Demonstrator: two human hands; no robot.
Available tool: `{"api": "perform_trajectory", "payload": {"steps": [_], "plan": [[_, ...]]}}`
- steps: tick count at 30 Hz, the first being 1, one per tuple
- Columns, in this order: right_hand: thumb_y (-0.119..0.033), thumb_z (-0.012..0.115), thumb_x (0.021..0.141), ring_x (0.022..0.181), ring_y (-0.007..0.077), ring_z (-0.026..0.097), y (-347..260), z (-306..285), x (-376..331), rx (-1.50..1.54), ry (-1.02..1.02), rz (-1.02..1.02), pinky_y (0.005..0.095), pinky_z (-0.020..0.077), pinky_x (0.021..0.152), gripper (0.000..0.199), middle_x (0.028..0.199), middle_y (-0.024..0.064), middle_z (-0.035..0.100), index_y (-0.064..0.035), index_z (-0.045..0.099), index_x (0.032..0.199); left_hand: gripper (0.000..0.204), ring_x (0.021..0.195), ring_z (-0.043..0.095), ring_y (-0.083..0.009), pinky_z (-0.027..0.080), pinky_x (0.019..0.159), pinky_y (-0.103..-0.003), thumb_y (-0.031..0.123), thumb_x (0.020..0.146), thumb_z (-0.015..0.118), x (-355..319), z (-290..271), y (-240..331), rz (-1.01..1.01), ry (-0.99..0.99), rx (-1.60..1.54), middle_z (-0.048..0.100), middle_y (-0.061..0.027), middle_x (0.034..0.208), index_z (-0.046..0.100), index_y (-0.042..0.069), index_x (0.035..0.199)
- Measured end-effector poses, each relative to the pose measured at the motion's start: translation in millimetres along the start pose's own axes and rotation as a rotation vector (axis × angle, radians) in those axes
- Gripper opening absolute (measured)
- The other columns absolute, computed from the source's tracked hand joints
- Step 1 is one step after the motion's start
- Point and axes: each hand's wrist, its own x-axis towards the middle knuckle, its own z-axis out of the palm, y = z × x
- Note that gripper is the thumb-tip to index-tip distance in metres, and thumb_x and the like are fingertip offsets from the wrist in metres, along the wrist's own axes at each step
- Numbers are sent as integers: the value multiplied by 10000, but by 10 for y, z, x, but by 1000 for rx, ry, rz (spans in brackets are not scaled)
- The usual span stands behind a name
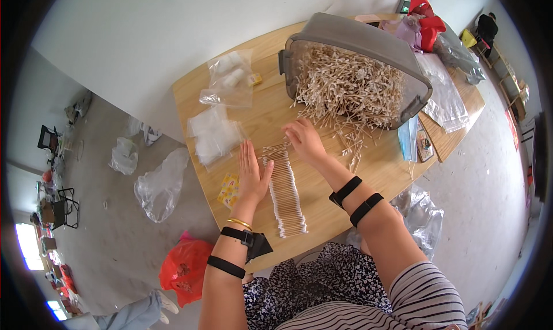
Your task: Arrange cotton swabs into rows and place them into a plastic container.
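Observation:
A neat row of cotton swabs [286, 194] lies lined up on the wooden table [322, 206] in front of me. My left hand [252, 174] lies flat with fingers straight, its edge pressed against the row's left side. My right hand [305, 141] rests palm down at the row's far end, fingers curled over a few swabs there. A tipped grey plastic bin [357, 42] behind it spills a large heap of loose swabs [351, 93] onto the table.
Clear plastic bags [216, 135] and a bag with small items [230, 79] lie at the table's left. A yellow card [229, 190] sits by my left hand. More bags and red cloth [429, 24] crowd the right. A red bag [184, 266] lies on the floor.

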Motion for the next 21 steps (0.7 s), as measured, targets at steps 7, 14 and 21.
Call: {"api": "perform_trajectory", "payload": {"steps": [7, 14, 21], "plan": [[-26, 562, 977, 961, 290, 624, -23, 91, -82, 239, 53, 230, 348, 501, 834, 168, 1081, 130, 603, -34, 706, 1065, 864, 1544, 93, -425, 116, 1252, -503, 416, 992, 523, 128, 94, 109, -25, 53, -293, 112, -279, 1655, 102, -42, 1591], [-73, 500, 1015, 1066, 344, 601, -57, 291, -42, 299, 5, 266, 384, 484, 927, 229, 1200, 162, 601, -38, 679, 1153, 832, 1550, 70, -416, 94, 1257, -485, 353, 991, 497, 158, 196, 61, -36, 64, -481, 79, -270, 1665, 80, -43, 1593], [-38, 490, 998, 1181, 380, 574, -110, 439, -94, 359, 68, 41, 400, 463, 1003, 259, 1295, 184, 583, -26, 626, 1218, 797, 1558, 40, -398, 78, 1257, -483, 337, 1009, 458, 235, 299, 107, 11, 105, -643, 63, -273, 1667, 74, -44, 1594]]}}
